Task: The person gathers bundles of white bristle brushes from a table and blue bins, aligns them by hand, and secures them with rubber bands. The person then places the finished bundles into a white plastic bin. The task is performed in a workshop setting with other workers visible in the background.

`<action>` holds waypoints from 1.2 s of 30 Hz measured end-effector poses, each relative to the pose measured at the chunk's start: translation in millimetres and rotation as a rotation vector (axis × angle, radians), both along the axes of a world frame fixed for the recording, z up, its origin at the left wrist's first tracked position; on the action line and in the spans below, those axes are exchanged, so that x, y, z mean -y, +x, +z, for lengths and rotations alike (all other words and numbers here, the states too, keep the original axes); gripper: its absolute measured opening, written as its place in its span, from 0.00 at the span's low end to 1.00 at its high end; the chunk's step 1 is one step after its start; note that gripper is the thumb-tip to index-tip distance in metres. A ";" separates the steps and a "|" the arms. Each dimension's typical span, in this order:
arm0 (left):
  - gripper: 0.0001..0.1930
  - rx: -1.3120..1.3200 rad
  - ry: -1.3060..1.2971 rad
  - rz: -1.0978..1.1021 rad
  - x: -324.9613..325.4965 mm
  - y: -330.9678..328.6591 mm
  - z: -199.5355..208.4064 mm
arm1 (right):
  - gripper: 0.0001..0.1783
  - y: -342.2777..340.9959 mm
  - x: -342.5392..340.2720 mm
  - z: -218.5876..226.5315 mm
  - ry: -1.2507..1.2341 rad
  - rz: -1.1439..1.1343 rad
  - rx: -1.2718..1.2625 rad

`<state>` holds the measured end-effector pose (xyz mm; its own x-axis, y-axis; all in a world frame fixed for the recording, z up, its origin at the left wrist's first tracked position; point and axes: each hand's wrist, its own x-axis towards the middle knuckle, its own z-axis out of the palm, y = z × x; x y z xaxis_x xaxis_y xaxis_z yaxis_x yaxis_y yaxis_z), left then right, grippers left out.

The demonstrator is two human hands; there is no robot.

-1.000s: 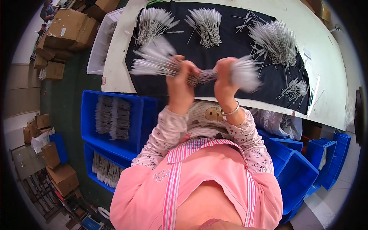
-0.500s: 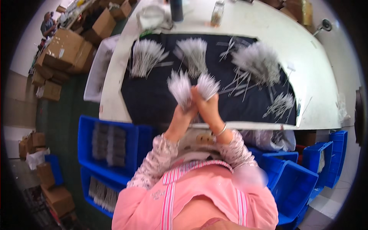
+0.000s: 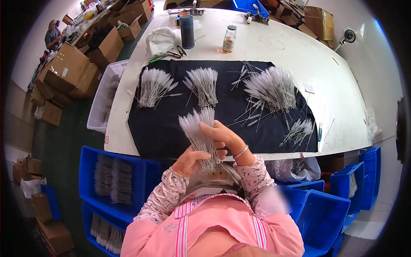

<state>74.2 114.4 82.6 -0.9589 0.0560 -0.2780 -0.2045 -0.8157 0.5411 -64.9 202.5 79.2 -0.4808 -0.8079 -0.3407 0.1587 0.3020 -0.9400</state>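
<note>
A bundle of straw brushes (image 3: 198, 132), white bristles up and wire loops down, is held between my hands over the near edge of a dark cloth (image 3: 162, 128). My left hand (image 3: 189, 160) is closed around the wire handles low on the bundle. Higher up, my right hand (image 3: 220, 135) grips it from the right, thumb across the bristles. Beyond lie a left brush pile (image 3: 155, 85), a middle brush pile (image 3: 203, 85) and a larger, looser right pile (image 3: 274, 88). A small group of brushes (image 3: 298, 132) rests near the cloth's right corner.
On the white table (image 3: 257, 43) stand a dark flask (image 3: 187, 32), a glass jar (image 3: 229, 39) and a white cloth bag (image 3: 160, 42). Blue bins (image 3: 150, 180) with brushes sit at lower left; more blue bins (image 3: 323, 218) are at right. Cardboard boxes (image 3: 68, 64) are stacked at far left.
Two separate brush bunches, one in each hand, are now together as one bundle. My hands have come nearer to my body, and the left has dropped to the handles.
</note>
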 end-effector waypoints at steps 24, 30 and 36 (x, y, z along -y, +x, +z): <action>0.13 0.132 0.761 0.263 49.2 -53.1 -9.9 | 0.28 19.3 80.2 56.2 0.283 0.283 -1.141; 0.14 0.078 0.574 0.207 55.4 -78.9 -13.0 | 0.29 -6.6 96.6 31.5 0.256 0.388 -1.152; 0.15 0.096 0.479 0.105 39.6 -58.0 -27.9 | 0.29 22.3 64.1 36.7 0.187 0.290 -1.228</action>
